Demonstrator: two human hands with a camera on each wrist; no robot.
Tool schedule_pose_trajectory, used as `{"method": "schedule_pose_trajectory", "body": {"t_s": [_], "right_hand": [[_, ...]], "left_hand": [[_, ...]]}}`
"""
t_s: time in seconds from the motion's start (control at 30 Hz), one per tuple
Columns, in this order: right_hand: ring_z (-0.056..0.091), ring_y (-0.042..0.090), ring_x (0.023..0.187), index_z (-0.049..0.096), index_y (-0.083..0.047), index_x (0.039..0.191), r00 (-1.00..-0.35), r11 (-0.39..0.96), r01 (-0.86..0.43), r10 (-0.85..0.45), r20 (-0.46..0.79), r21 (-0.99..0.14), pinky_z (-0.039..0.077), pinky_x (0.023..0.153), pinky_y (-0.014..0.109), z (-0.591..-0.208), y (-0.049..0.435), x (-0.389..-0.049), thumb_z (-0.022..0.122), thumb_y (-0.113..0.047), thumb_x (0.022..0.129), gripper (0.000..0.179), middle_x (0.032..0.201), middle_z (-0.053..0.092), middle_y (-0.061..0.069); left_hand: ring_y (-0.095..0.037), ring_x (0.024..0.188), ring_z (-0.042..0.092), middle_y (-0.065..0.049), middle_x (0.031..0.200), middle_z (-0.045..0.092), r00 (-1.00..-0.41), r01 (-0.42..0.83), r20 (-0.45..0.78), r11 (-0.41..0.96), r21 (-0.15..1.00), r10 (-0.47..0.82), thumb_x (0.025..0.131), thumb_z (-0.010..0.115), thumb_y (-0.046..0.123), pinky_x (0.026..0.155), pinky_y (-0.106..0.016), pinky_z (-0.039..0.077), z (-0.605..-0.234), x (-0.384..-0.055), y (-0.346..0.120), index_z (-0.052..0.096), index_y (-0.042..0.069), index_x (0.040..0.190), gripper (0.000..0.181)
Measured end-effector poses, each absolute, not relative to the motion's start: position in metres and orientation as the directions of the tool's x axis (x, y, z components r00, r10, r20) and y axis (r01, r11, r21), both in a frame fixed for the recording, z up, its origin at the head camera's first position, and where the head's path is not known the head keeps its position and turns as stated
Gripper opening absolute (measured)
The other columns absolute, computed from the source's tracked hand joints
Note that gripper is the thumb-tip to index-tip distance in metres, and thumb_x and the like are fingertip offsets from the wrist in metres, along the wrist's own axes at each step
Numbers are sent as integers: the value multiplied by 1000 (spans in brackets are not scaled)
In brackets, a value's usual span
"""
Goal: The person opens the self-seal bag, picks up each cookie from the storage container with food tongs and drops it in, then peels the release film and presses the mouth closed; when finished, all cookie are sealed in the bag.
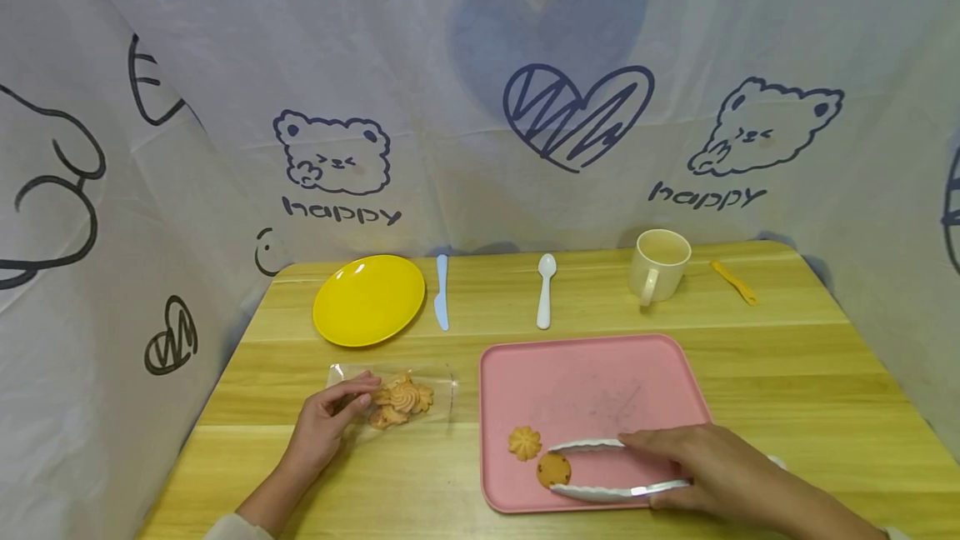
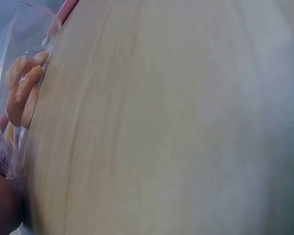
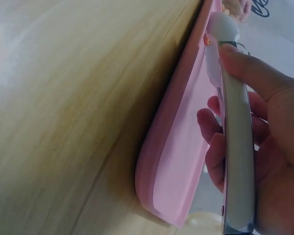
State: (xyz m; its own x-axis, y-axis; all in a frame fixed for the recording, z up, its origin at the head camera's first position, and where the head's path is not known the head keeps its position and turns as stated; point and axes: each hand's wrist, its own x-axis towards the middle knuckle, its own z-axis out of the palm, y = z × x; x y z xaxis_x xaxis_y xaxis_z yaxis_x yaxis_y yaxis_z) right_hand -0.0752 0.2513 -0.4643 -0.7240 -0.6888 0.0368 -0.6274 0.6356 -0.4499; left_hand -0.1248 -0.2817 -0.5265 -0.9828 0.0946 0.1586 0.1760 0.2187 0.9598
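Note:
My left hand (image 1: 318, 432) pinches the edge of a clear plastic bag (image 1: 444, 419) on the table. Flower-shaped cookies (image 1: 403, 398) lie inside it, also visible through the film in the left wrist view. Over the pink tray (image 1: 555, 369), my right hand (image 1: 716, 465) grips a pair of white and silver tongs (image 1: 596, 493), thumb on one arm and fingers on the other. The tongs' tips stand apart, on either side of a round cookie (image 1: 553, 470) with dark bits. Just beyond it on the tray sits one flower-shaped cookie (image 1: 524, 443).
Along the back of the wooden table (image 1: 787, 390) are a yellow plate (image 1: 369, 301), a light blue knife (image 1: 442, 292), a white spoon (image 1: 545, 290), a cream mug (image 1: 660, 265) and a small yellow utensil (image 1: 735, 282). A printed cloth (image 1: 465, 190) hangs behind.

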Motion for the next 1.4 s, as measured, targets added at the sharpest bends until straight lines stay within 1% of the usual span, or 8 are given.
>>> {"method": "schedule_pose_trajectory", "body": {"t_s": [0.07, 0.23, 0.27, 0.47, 0.57, 0.7, 1.27, 1.4], "right_hand": [[62, -1, 106, 63, -18, 143, -730, 630, -608, -683, 28, -483, 59, 79, 23, -463, 252, -76, 71, -56, 92, 64, 136, 68, -5], [49, -5, 74, 61, -19, 145, -748, 619, -532, -663, -21, -577, 44, 59, 15, -458, 251, -80, 75, -52, 91, 65, 93, 64, -18], [47, -4, 70, 61, -19, 145, -750, 616, -526, -661, -23, -586, 43, 58, 15, -457, 250, -82, 75, -50, 91, 64, 92, 63, -18], [55, -3, 78, 62, -18, 145, -740, 599, -545, -672, 2, -587, 50, 67, 17, -452, 240, -99, 78, -43, 91, 61, 127, 71, -9], [48, -2, 69, 62, -16, 144, -730, 576, -561, -683, 27, -595, 46, 62, 16, -453, 233, -110, 81, -39, 90, 62, 108, 73, -12], [43, -2, 65, 62, -17, 145, -731, 584, -572, -682, 34, -576, 43, 59, 17, -453, 219, -124, 84, -36, 87, 65, 81, 60, -17], [39, 3, 60, 61, -21, 146, -741, 627, -579, -671, 16, -521, 38, 55, 22, -454, 134, -167, 85, -37, 87, 66, 67, 48, -9], [46, 5, 69, 62, -20, 145, -731, 629, -605, -682, 27, -488, 41, 62, 24, -458, 113, -172, 85, -37, 86, 66, 84, 67, -6]], "left_hand": [[2, 132, 54, -11, 124, 74, -983, 174, 156, 218, 960, 94, 100, 66, 4, 108, -11, 44, -526, -125, -282, 70, -10, 119, 24], [1, 132, 54, -12, 125, 73, -983, 171, 153, 218, 961, 96, 100, 66, 4, 108, -11, 44, -526, -125, -281, 70, -10, 119, 24], [2, 132, 54, -12, 125, 73, -984, 171, 153, 219, 961, 96, 100, 66, 4, 108, -11, 43, -526, -124, -281, 70, -11, 119, 24], [1, 132, 55, -13, 125, 73, -983, 173, 156, 212, 962, 96, 99, 66, 3, 109, -11, 43, -526, -125, -281, 70, -11, 118, 24], [1, 132, 54, -12, 125, 73, -983, 172, 154, 211, 962, 97, 100, 66, 4, 108, -11, 43, -526, -124, -281, 70, -11, 118, 24], [0, 133, 54, -12, 125, 73, -984, 169, 151, 213, 962, 98, 100, 66, 4, 108, -11, 43, -526, -124, -281, 70, -11, 119, 24], [0, 132, 55, -13, 124, 74, -983, 177, 161, 218, 960, 88, 100, 66, 3, 108, -11, 44, -525, -124, -280, 70, -12, 118, 23], [0, 132, 55, -13, 125, 73, -983, 178, 162, 220, 959, 89, 100, 66, 3, 108, -11, 43, -525, -124, -281, 70, -12, 118, 24]]}}
